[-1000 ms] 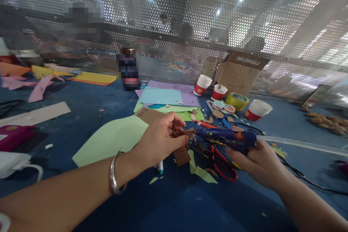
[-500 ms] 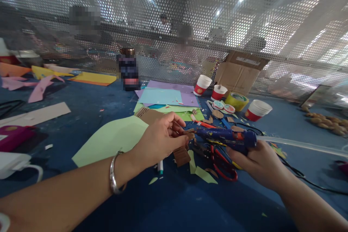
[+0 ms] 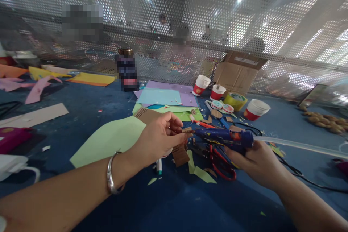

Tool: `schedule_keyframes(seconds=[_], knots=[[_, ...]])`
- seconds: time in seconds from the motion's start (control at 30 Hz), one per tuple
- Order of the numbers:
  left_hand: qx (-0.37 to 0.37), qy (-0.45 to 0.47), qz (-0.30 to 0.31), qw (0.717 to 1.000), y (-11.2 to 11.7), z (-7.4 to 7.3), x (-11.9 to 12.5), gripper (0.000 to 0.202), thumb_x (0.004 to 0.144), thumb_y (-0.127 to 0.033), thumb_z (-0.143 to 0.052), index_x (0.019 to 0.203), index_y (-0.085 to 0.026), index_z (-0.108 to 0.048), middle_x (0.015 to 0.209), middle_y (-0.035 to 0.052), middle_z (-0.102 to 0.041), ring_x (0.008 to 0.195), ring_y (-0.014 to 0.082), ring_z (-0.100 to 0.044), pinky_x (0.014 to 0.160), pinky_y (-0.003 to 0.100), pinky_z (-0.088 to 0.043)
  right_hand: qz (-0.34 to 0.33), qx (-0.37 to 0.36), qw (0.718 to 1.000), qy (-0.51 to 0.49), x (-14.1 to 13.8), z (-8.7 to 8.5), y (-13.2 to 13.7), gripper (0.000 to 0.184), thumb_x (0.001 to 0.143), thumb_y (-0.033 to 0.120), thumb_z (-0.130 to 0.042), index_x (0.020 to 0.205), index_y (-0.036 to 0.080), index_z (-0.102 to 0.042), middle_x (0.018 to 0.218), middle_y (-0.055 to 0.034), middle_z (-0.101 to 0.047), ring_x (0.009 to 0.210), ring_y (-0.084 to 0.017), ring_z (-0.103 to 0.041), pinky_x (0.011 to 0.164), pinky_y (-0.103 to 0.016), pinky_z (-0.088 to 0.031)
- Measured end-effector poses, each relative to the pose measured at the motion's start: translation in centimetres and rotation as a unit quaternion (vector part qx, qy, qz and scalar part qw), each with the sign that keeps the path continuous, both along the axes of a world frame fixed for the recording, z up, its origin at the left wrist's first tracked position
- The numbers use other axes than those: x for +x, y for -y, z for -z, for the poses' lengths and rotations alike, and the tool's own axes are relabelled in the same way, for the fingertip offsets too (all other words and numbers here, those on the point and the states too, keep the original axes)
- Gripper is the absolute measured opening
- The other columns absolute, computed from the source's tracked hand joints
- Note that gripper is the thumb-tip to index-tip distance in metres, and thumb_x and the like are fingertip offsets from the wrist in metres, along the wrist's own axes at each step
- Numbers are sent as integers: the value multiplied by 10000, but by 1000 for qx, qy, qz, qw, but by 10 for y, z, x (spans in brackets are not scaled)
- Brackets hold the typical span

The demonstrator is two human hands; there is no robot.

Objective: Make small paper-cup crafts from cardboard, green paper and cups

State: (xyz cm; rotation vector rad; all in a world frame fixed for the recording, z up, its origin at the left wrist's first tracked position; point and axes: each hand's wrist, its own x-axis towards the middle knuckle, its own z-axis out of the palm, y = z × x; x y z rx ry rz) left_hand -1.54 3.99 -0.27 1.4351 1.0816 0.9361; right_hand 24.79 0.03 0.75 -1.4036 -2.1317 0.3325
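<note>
in the head view, 3 red-and-white paper cups (image 3: 217, 92) are counted at the back of the blue table (image 3: 174, 203); what is in them cannot be told. 1 blue hot-glue gun (image 3: 223, 136) is gripped by the right hand (image 3: 255, 163), fingers wrapped round its handle, above 1 pair of red-handled scissors (image 3: 221, 163). 1 small brown cardboard scrap (image 3: 186, 129) is pinched between the fingertips of the left hand (image 3: 159, 139), right at the gun's nozzle.

Front: open blue desk (image 3: 174, 203) along the near edge.
Centre: red-handled scissors (image 3: 227, 177), cardboard scraps (image 3: 181, 156) and marker (image 3: 159, 166) crowd the desk beneath the glue gun (image 3: 223, 136).
Far right: paper cups (image 3: 255, 110), tape roll (image 3: 236, 101), cardboard box (image 3: 235, 76).
Back: perforated screen (image 3: 244, 25) closes it.
</note>
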Motion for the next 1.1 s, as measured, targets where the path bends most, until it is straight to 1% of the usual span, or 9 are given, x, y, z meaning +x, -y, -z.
schedule_keyframes(seconds=[0.1,0.2,0.3,0.43,0.57,0.67,0.8,0.93,1.1], knots=[[22,-26,-3,999,2,0,0,355,733,-345,-824,924,-202,-561,841,-1,-679,750,164,-683,670,297,-539,-4,13,1000,8,1,2,0,120,839,249,-529,758,215,-610,771,-18,-709,659,-171,-636,638,-269,-525],[61,-38,-6,997,2,0,-1,340,754,-347,-811,930,-209,-555,839,-2,-680,766,169,-682,695,314,-549,10,5,1000,-4,1,3,0,135,826,268,-547,707,220,-588,672,-2,-663,604,-167,-608,594,-269,-512],[75,-49,-16,996,0,-1,-1,320,751,-306,-804,922,-205,-553,819,-5,-674,766,169,-679,707,321,-554,46,-26,998,-27,1,3,-2,210,825,342,-567,656,218,-569,545,14,-589,515,-158,-541,517,-273,-476],[60,-31,-27,997,-3,0,-2,319,727,-245,-807,925,-197,-561,834,-7,-664,781,157,-672,726,316,-562,88,-89,990,-69,9,2,-11,287,804,456,-632,725,181,-654,612,-13,-660,556,-166,-564,520,-274,-474],[44,10,-18,999,-2,1,-3,320,738,-225,-803,933,-195,-551,805,-10,-678,769,159,-701,718,307,-573,187,-146,966,-102,26,5,-27,494,751,604,-703,532,194,-535,454,15,-520,411,-103,-427,390,-232,-314],[33,16,-5,999,1,0,-5,282,791,-222,-759,959,-203,-533,791,-2,-713,745,181,-737,701,320,-581,232,-192,939,-168,42,10,-40,465,773,612,-674,599,195,-567,521,1,-581,438,-107,-478,421,-233,-358],[27,14,9,999,4,-1,-6,269,828,-228,-722,1016,-214,-530,814,20,-748,763,207,-757,722,351,-586,266,-222,928,-139,59,18,-52,425,785,566,-670,615,183,-603,523,-25,-610,442,-126,-516,439,-248,-396],[-1,40,11,999,6,-2,-4,263,832,-206,-712,1022,-207,-530,816,25,-745,758,204,-757,729,351,-586,287,-235,925,-86,65,23,-56,466,827,579,-618,560,204,-542,529,-21,-593,465,-143,-555,464,-262,-439],[-2,59,11,998,8,-3,-3,259,825,-174,-726,994,-187,-531,764,9,-722,718,172,-737,709,315,-584,299,-231,924,52,70,20,-59,546,846,638,-580,510,207,-564,482,-34,-550,472,-168,-526,490,-293,-368]])
